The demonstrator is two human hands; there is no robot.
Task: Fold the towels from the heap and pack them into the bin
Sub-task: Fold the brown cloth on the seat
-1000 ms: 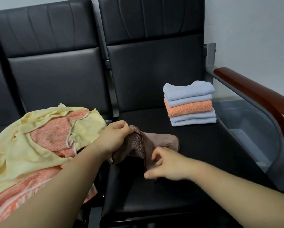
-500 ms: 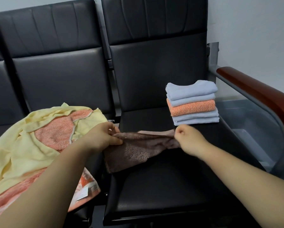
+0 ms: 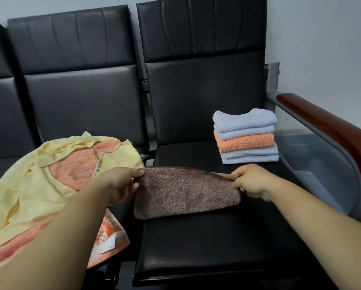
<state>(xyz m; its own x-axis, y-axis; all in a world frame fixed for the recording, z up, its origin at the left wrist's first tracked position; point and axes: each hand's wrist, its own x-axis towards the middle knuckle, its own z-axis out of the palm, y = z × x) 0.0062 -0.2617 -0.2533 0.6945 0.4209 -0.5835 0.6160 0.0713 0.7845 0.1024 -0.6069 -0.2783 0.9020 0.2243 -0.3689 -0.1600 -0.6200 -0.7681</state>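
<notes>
Brown towel stretched left-right between both pinching hands

Light reads soft and even, slightly dim; I cannot place a single source. There is a broad dull sheen on the black seat backs, and a narrow highlight runs along the wooden armrest. Shadows are faint: a thin dark line under the stack of folded towels, a soft one under the brown towel. Wide-angle bowing: straight lines curve toward the edges. Forearms at the bottom look smeared. Centre is fairly sharp, towel pile legible.
</notes>
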